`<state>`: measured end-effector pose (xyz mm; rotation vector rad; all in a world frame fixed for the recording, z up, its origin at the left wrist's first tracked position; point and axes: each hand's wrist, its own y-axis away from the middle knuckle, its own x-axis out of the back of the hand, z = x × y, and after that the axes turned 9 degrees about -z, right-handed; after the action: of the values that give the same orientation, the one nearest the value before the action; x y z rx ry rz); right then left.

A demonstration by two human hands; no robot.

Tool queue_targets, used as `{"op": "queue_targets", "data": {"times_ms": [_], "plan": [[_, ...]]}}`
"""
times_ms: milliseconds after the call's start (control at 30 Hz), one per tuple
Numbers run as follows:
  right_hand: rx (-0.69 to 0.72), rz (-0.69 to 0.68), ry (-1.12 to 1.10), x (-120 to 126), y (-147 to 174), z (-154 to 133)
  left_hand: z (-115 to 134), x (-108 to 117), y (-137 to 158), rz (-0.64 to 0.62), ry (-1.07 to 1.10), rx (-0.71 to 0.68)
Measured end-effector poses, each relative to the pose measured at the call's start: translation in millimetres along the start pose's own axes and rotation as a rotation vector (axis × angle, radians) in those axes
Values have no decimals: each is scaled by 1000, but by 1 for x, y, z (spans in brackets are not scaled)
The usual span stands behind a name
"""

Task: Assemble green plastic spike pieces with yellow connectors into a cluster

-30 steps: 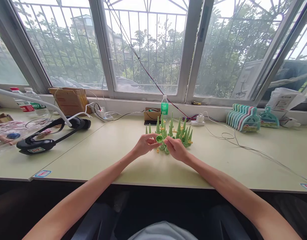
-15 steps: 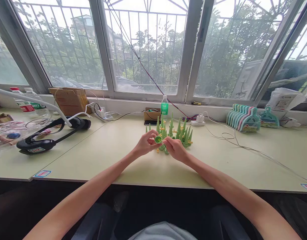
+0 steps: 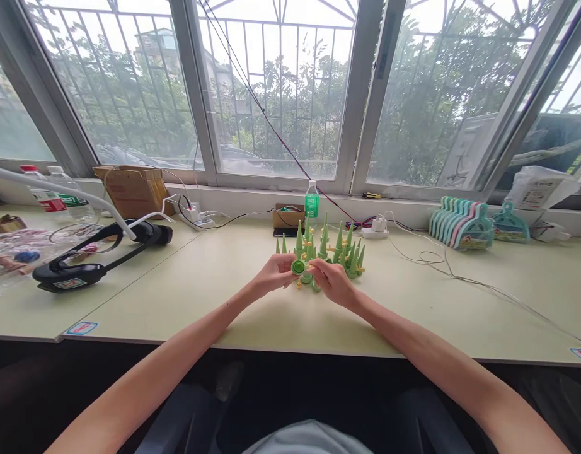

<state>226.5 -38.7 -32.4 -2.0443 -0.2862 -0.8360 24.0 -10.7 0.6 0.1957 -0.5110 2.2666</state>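
My left hand (image 3: 274, 274) is closed round a green plant watering spike (image 3: 299, 267), its round open end facing me. My right hand (image 3: 334, 280) pinches at the right side of that spike, where a small bit of yellow, apparently its valve (image 3: 310, 267), shows between the fingers. Just behind my hands, several more green watering spikes (image 3: 338, 242) stand point up on the table, some with yellow valves at their sides. The held spike's tapered end is hidden from me.
A bottle with a green label (image 3: 312, 203) and a small cardboard box (image 3: 289, 217) stand behind the spikes. At left lies a black headset (image 3: 77, 274). Power strips (image 3: 374, 231) with cables run along the back, and toy-like dustpans (image 3: 474, 230) stand at right.
The held spike's open end has turned to face me more squarely and shifted slightly left and down. My left fingers have lowered round it; my right hand stays about in place.
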Motion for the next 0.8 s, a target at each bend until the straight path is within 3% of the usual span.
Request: {"op": "queue_targets", "data": {"times_ms": [267,800], "plan": [[50,27,-1,-1,0,-1,-5,7,-2,-5,172,5],[70,-21,1,1,-1,1,-11,10,-2,-20,139,-31]]}}
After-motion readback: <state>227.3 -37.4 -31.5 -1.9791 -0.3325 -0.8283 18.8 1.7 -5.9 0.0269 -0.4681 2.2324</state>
